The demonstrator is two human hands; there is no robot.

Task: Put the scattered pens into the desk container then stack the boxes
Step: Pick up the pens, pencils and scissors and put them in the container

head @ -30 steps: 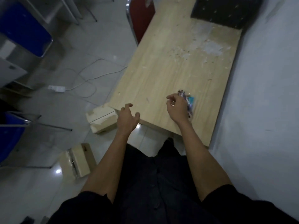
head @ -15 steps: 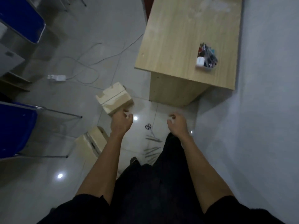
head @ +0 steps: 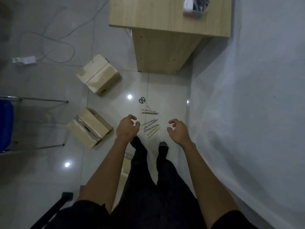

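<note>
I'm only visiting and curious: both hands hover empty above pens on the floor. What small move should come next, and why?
Probably crouch and bring both hands down to the nearer bunch of pens to gather it. The left hand and right hand are loosely curled and hold nothing, the pens lie on the floor between them, and the container waits up on the desk.

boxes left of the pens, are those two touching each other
Apart. The head view shows a strip of bare floor between the far box and the near box; none of their edges meet.
</note>
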